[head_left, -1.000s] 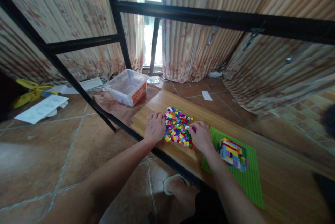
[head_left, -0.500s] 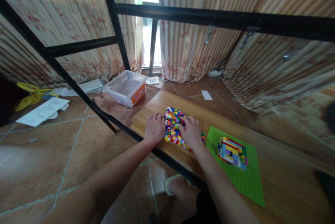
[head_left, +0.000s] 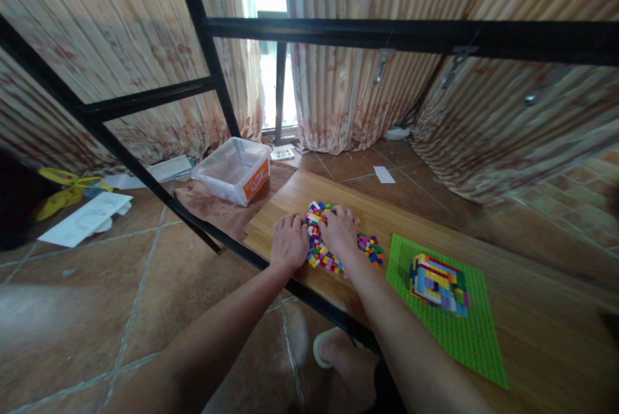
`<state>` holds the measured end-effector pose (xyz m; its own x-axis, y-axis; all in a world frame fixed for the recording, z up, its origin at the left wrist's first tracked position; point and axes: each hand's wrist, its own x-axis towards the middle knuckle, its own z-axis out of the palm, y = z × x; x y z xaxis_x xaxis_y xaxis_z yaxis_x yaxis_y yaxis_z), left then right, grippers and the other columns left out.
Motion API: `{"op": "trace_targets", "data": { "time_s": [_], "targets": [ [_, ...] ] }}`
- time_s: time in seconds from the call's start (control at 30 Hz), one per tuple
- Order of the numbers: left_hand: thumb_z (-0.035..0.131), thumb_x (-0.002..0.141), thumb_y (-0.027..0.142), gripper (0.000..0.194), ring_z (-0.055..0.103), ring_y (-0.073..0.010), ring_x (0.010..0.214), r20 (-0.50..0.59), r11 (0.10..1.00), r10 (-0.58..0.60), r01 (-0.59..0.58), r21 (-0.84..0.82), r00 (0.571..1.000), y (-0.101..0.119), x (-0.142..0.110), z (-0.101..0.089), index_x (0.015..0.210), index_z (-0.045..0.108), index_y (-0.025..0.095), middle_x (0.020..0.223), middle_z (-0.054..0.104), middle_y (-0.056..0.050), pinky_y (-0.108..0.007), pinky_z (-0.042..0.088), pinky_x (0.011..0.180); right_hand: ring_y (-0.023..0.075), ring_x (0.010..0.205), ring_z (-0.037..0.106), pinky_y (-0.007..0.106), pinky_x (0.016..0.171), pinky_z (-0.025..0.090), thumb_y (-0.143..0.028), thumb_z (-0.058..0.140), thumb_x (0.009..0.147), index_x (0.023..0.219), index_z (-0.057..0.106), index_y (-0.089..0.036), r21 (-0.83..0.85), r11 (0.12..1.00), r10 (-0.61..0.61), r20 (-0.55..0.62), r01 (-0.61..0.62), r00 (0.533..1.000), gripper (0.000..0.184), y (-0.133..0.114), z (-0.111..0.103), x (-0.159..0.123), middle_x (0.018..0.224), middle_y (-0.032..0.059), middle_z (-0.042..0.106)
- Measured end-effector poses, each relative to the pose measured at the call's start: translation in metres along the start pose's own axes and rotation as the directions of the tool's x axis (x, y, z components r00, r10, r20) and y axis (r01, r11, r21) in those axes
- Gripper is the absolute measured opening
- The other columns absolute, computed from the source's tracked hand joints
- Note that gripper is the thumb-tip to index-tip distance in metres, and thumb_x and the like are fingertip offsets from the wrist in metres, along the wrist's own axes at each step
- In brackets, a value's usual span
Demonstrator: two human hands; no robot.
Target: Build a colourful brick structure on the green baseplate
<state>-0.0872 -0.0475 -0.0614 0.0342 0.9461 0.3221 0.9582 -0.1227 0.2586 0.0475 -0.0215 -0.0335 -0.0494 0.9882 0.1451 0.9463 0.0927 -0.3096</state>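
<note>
A pile of small coloured bricks (head_left: 371, 249) lies on a wooden table top (head_left: 532, 311). My left hand (head_left: 289, 241) rests flat at the pile's left edge, fingers stretched out and together. My right hand (head_left: 340, 231) lies palm down on the middle of the pile, fingers spread over the bricks and hiding many of them. To the right lies a green baseplate (head_left: 464, 330) with a multicoloured block structure (head_left: 439, 284) built on it.
A clear plastic box (head_left: 234, 169) with an orange label stands on a brown cloth at the table's far left. Black metal frame bars (head_left: 387, 32) cross above and along the table's near edge. Papers (head_left: 84, 218) lie on the tiled floor. My foot in a sandal (head_left: 338, 356) shows below.
My right hand has slid left from the pile's right edge onto its middle, uncovering bricks on the right. The left hand has stayed put. The view has shifted slightly.
</note>
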Motion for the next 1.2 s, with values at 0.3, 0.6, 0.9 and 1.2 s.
{"op": "trace_targets", "data": {
  "time_s": [0.3, 0.6, 0.9, 1.2],
  "targets": [
    [0.038, 0.099, 0.030, 0.035, 0.055, -0.0310, 0.119, -0.011, 0.999, 0.027, -0.027, -0.018, 1.000, -0.002, 0.005, -0.001, 0.118, 0.063, 0.014, 0.126, 0.064, -0.016, -0.046, 0.041, 0.104, 0.0287, 0.119, 0.045, 0.046, 0.099, 0.038, -0.029, 0.061, 0.092, 0.094, 0.072, -0.022, 0.107, 0.991, 0.083, -0.014, -0.081, 0.996, 0.014, -0.002, 0.001, 0.001, 0.126, 0.0111, 0.060],
    [0.035, 0.099, 0.029, 0.038, 0.056, -0.0317, 0.118, -0.014, 0.993, 0.116, -0.115, 0.021, 0.993, -0.007, 0.007, -0.001, 0.117, 0.064, 0.012, 0.124, 0.065, -0.017, -0.046, 0.041, 0.103, 0.0202, 0.101, 0.061, 0.033, 0.091, 0.046, -0.024, 0.045, 0.101, 0.102, 0.065, -0.020, 0.311, 0.949, 0.012, -0.191, 0.049, 0.982, 0.021, 0.004, -0.042, -0.033, 0.104, 0.0070, 0.069],
    [0.033, 0.097, 0.030, 0.040, 0.056, -0.0317, 0.120, -0.036, 0.983, 0.175, -0.172, 0.057, 0.984, -0.009, 0.013, 0.000, 0.113, 0.065, 0.012, 0.120, 0.067, -0.018, -0.046, 0.041, 0.103, 0.0223, 0.095, 0.069, 0.036, 0.086, 0.052, -0.033, 0.050, 0.096, 0.106, 0.069, -0.021, 0.486, 0.871, 0.269, -0.352, -0.070, 0.896, 0.025, 0.119, -0.090, -0.142, 0.105, 0.0093, 0.074],
    [0.032, 0.096, 0.032, 0.042, 0.058, -0.0307, 0.115, -0.024, 0.978, 0.183, -0.179, 0.108, 0.983, -0.014, 0.018, 0.003, 0.114, 0.065, 0.013, 0.117, 0.068, -0.017, -0.045, 0.042, 0.101, 0.0214, 0.090, 0.065, 0.037, 0.084, 0.052, -0.036, 0.051, 0.095, 0.095, 0.071, -0.021, 0.438, 0.892, 0.295, -0.387, -0.107, 0.874, 0.026, 0.189, -0.097, -0.157, 0.098, 0.0078, 0.071]
  ]
}}
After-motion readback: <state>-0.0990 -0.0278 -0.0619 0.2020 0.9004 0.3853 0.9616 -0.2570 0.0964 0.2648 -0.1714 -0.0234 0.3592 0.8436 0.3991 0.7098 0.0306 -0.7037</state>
